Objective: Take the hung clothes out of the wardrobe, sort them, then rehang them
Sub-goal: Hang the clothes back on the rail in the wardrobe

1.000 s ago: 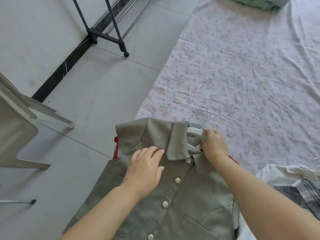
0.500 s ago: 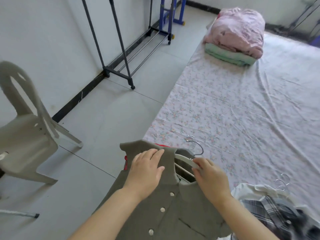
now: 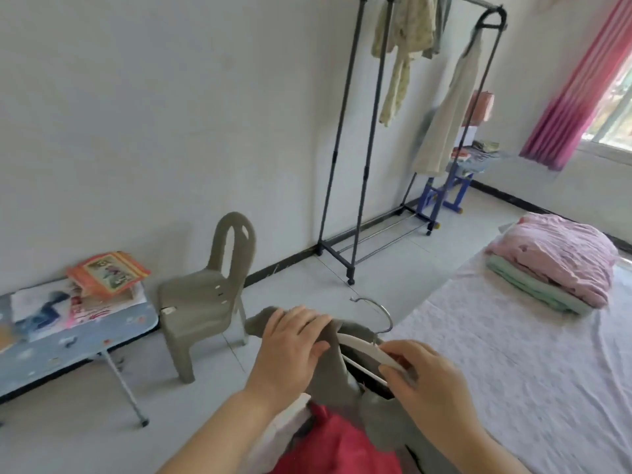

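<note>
Shirt (image 3: 337, 381) ready for the rack (image 3: 339, 131)
Left hand (image 3: 290, 343) grips the collar (image 3: 260, 325), right hand's (image 3: 424, 384) fingers (image 3: 408, 348) pinch the hanger (image 3: 359, 343); keep the hook (image 3: 384, 314) free and upright.

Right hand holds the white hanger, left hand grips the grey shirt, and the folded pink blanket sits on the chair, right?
The head view shows the folded pink blanket on the bed, not the chair. The right hand holds the white hanger; the left hand grips the grey shirt.
</note>
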A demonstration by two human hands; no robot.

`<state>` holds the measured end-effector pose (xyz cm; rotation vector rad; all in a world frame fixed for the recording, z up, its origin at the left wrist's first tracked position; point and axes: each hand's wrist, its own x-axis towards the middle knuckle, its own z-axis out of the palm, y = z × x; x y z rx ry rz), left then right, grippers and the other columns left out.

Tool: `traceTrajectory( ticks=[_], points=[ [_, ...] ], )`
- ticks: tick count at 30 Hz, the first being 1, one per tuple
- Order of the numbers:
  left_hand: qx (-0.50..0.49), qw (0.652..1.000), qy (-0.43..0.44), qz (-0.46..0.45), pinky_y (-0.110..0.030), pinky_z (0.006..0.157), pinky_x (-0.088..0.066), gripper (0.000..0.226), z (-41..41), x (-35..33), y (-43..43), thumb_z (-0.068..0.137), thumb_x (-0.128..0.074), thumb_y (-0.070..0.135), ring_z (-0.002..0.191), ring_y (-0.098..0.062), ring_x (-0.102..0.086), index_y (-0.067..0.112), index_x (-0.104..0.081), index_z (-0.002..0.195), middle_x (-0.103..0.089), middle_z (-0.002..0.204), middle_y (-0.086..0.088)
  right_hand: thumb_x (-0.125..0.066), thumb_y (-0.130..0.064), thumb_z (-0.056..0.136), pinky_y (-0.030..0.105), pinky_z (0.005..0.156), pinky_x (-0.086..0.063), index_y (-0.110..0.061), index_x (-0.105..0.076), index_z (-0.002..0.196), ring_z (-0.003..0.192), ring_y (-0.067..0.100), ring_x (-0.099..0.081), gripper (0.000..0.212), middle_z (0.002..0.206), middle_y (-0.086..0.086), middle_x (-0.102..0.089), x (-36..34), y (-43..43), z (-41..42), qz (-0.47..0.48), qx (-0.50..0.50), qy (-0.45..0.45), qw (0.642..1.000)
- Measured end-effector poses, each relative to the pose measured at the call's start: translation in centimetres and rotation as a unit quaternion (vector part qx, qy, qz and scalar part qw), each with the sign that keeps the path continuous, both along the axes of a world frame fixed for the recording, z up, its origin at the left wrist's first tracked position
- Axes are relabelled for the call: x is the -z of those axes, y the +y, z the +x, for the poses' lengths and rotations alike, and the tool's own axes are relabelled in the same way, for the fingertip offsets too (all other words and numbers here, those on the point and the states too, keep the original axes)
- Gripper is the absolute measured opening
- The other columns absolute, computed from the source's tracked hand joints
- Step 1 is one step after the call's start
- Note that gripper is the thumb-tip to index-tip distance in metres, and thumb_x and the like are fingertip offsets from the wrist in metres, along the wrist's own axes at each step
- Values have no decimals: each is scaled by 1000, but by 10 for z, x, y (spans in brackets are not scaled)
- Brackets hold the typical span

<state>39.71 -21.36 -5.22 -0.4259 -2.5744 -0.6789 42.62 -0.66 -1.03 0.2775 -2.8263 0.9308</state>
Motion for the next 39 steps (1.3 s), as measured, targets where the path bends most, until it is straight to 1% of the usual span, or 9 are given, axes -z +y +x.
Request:
traceTrajectory(
  ticks=[2, 7, 10, 16, 25, 31, 33, 36, 39],
  points=[
    [-44, 999, 26, 16, -34, 102, -31, 31, 22, -17, -24, 78, -59, 24, 101, -16, -59, 17, -65, 107, -65, 102, 4, -70, -19, 77, 5, 68, -37, -46, -60, 82, 87, -11, -50, 29, 79, -28, -58, -20, -23, 5, -6, -63, 14, 998],
    [-179, 982, 55, 40, -44, 94, -41, 21, 92, -43, -99, 77, -67, 15, 88, -21, -60, 15, -67, 97, -66, 90, 0, -69, -21, 78, 13, 66, -42, -52, -54, 81, 79, -4, -55, 35, 81, -27, -61, -57, -99, 25, -7, -210, 41, 977],
    [-268, 959, 69, 66, -27, 90, -36, 20, 144, -54, -147, 83, -64, 17, 96, -21, -54, 17, -64, 103, -63, 99, 0, -67, -23, 78, 14, 67, -42, -52, -53, 85, 82, -5, -53, 33, 81, -26, -61, -75, -154, 44, -26, -282, 73, 956],
    [-441, 890, 108, 46, -30, 78, -33, 18, 264, -89, -246, 78, -67, 14, 82, -26, -59, 13, -66, 96, -65, 85, -3, -77, -17, 72, 28, 54, -52, -30, -67, 98, 73, 12, -64, 31, 90, -13, -68, -100, -287, 109, -31, -393, 202, 896],
    [-595, 791, 140, 20, -21, 82, -25, 14, 471, -128, -405, 86, -60, 18, 89, -18, -51, 15, -65, 98, -62, 89, 0, -85, -4, 57, 33, 38, -49, -21, -68, 99, 60, 21, -66, 49, 87, -5, -69, -120, -502, 251, -89, -542, 335, 766],
    [-666, 726, 169, -8, -20, 78, -25, 13, 601, -144, -490, 87, -59, 22, 85, -11, -50, 17, -66, 98, -60, 86, 8, -88, -9, 52, 22, 37, -40, -21, -75, 94, 49, 12, -59, 45, 71, -4, -66, -130, -635, 353, -159, -602, 404, 671],
    [-688, 704, 173, -24, -19, 77, -22, 15, 637, -148, -514, 88, -58, 23, 84, -8, -46, 19, -65, 100, -53, 84, 14, -73, -20, 71, 20, 42, -40, -22, -75, 94, 46, 17, -57, 23, 67, -3, -64, -135, -676, 382, -200, -612, 436, 630],
    [-714, 679, 170, -29, -19, 81, -25, 19, 688, -152, -554, 89, -56, 24, 87, -8, -46, 20, -63, 107, -52, 89, 12, -39, -36, 90, 21, 46, -40, -26, -72, 100, 47, 20, -55, 36, 64, -3, -60, -146, -735, 425, -231, -647, 448, 572],
    [-740, 649, 175, -33, -19, 83, -25, 20, 727, -159, -600, 91, -54, 22, 93, -12, -49, 19, -62, 109, -58, 97, 5, -43, -34, 85, 23, 41, -39, -29, -67, 107, 51, 19, -56, 33, 64, -4, -58, -160, -794, 462, -234, -672, 455, 535]
  ],
)
